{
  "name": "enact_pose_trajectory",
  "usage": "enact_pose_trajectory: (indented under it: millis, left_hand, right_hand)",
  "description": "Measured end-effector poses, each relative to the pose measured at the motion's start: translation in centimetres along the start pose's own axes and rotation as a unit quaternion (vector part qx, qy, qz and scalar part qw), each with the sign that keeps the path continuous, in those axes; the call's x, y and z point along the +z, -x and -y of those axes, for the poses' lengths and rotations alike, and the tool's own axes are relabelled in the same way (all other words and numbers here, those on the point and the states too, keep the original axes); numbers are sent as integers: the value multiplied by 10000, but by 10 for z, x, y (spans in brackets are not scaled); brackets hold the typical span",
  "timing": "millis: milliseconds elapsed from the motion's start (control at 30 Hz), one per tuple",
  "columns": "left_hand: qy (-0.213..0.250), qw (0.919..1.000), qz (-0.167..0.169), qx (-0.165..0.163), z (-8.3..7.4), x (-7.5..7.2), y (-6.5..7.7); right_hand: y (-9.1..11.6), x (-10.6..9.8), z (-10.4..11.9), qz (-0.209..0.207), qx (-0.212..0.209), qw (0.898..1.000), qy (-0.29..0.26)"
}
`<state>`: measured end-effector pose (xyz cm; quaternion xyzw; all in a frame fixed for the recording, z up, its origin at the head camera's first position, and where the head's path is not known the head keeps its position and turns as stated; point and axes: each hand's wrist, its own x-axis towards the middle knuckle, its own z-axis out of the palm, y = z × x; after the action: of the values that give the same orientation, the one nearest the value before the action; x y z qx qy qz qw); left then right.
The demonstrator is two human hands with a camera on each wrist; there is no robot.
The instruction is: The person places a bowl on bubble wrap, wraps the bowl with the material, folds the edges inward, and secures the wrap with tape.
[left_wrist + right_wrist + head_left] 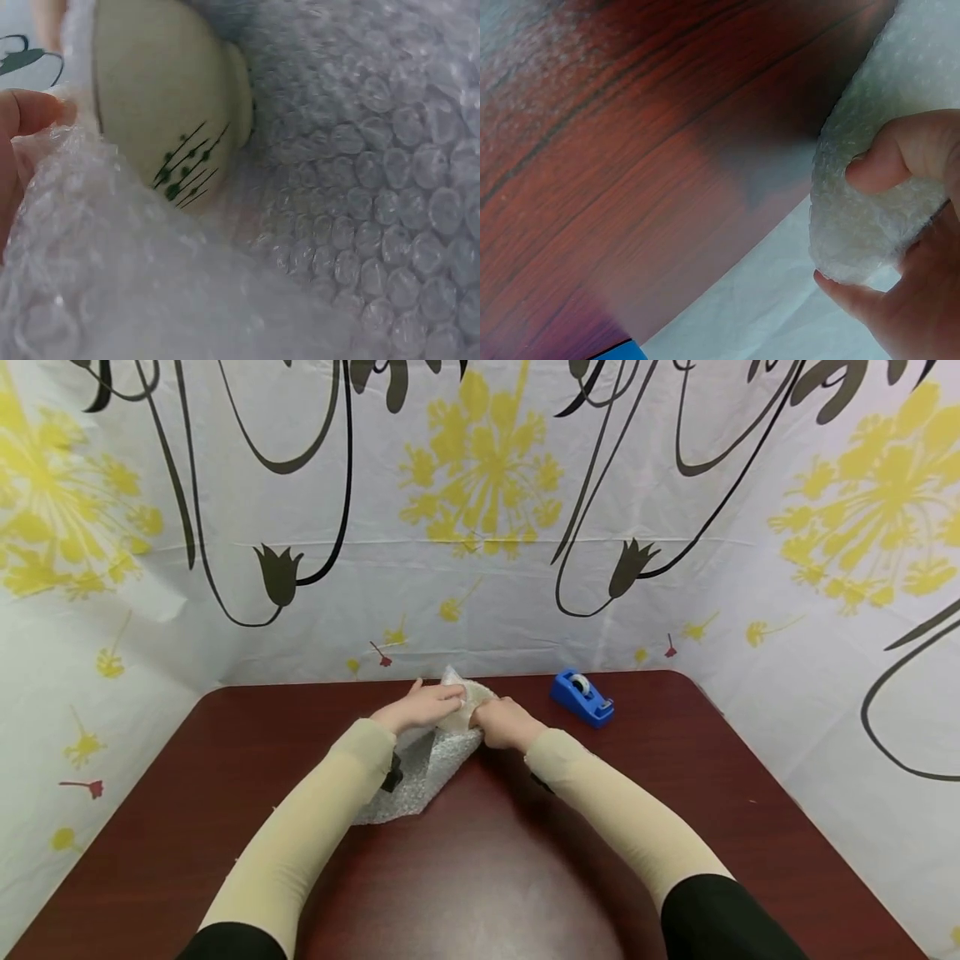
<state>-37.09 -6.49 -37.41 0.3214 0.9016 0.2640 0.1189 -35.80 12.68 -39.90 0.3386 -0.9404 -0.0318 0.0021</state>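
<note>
A cream bowl (161, 75) with green line-and-dot marks lies tipped on its side, partly covered by a sheet of bubble wrap (442, 768). At its rim, in the left wrist view, my left hand (19, 124) pinches the wrap; in the head view this left hand (423, 706) reaches over the bowl from the left. My right hand (506, 724) grips the wrapped side of the bowl. In the right wrist view its thumb (885, 161) presses on the bubble wrap, with other fingers below. Wrap and hands hide much of the bowl.
A blue tape dispenser (581, 696) stands on the dark red-brown table (570, 860), to the right of the bowl near the back edge. Behind and beside the table hangs a white sheet (495, 610) with flower prints.
</note>
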Motion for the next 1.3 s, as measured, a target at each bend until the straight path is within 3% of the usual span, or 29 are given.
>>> enact_pose_trajectory:
  millis: [100, 267, 500, 667, 767, 900, 1033, 1167, 1300]
  left_hand:
    - [-499, 9987, 20, 43, -1, 6, -5]
    - [-945, 9955, 39, -74, -1, 13, -9]
    - [-1045, 9935, 209, -390, 0, 18, -9]
    - [-1233, 9877, 570, -772, -5, 11, -11]
    - [-1168, 9851, 840, -945, -5, 6, -13]
    - [-1012, 9868, 915, -868, -4, 2, -13]
    - [-989, 9893, 775, -737, -2, 0, -11]
    - [-1341, 9867, 674, -625, -7, -2, -9]
    - [-1556, 9830, 803, -551, -19, -9, -2]
  right_hand:
    - [1, 1, 0, -12, -22, 10000, -40]
    - [1, 3, -1, -189, -154, 9997, -15]
    - [-1, 5, -7, -285, -552, 9975, -350]
    - [-1, 2, -9, 14, -253, 9957, -890]
    - [-3, 0, -8, 209, -104, 9966, -791]
    - [-5, -3, -4, 383, -111, 9989, -241]
    - [-8, -6, 2, 568, 6, 9983, -116]
    - [-10, -9, 5, 810, 188, 9965, -68]
    - [-5, -8, 4, 934, 259, 9952, -103]
